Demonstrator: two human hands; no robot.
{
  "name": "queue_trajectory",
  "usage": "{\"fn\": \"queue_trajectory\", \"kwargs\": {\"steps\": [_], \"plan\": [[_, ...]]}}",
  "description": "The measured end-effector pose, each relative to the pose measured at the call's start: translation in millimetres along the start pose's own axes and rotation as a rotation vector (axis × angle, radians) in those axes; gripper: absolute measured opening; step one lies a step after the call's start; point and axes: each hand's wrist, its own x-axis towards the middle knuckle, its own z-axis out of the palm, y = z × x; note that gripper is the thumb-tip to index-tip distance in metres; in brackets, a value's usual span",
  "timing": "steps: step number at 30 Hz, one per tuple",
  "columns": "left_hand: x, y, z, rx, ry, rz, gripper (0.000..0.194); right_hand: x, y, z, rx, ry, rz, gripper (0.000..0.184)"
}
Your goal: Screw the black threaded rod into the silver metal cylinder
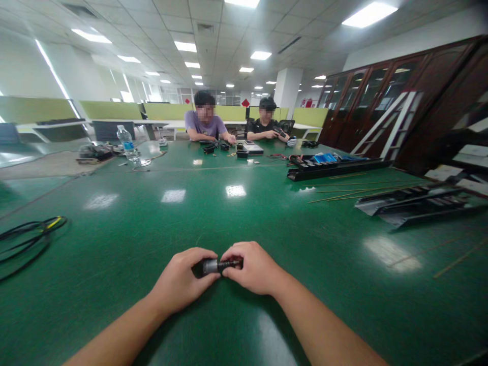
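Note:
A small cylindrical part with a grey metallic body (211,266) and a thinner black ridged shaft (225,265) lies level between my two hands, just over the green table (183,325). My left hand (185,277) has its thumb and fingers closed around the grey body at the left end. Around the black ridged end, the thumb and fingers of my right hand (251,267) are closed and hide part of it. What exact kind of part it is, I cannot make out.
A looped black cable (34,231) lies at the left. Metal channels (415,203), thin rods (351,193) and a long black rail (331,169) rest at the right. Beyond stand a water bottle (126,140) and small black boxes (242,151), with two people (204,124) seated opposite.

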Motion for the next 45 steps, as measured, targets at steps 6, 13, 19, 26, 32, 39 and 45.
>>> {"fn": "queue_trajectory", "kwargs": {"steps": [6, 13, 19, 26, 32, 39, 45], "plan": [[-0.2, -1.0, 0.3, 0.010, 0.001, -0.010, 0.022, -0.2, 0.2, -0.1, -0.017, 0.000, -0.011, 0.017], [-0.3, 0.6, -0.7, 0.006, 0.007, 0.002, 0.022, -0.7, -0.1, -0.7, -0.006, 0.002, -0.004, 0.015], [0.5, 1.0, -0.5, 0.006, 0.006, 0.004, 0.021, -0.9, -0.6, -1.2, -0.004, 0.005, 0.001, 0.014], [0.9, 0.9, -0.4, 0.007, 0.004, -0.009, 0.022, -0.8, -0.9, -2.2, -0.015, 0.010, -0.005, 0.014], [0.7, 1.3, -1.0, 0.017, -0.004, -0.011, 0.022, -1.9, -2.0, -1.8, -0.024, 0.008, -0.007, 0.013], [2.1, 0.5, -1.3, 0.001, -0.016, 0.008, 0.022, -2.6, -3.1, -3.1, -0.025, -0.014, 0.002, 0.013], [2.3, 1.3, -1.3, 0.003, -0.013, 0.012, 0.022, -2.6, -3.6, -3.4, -0.029, -0.029, 0.020, 0.014]]}}
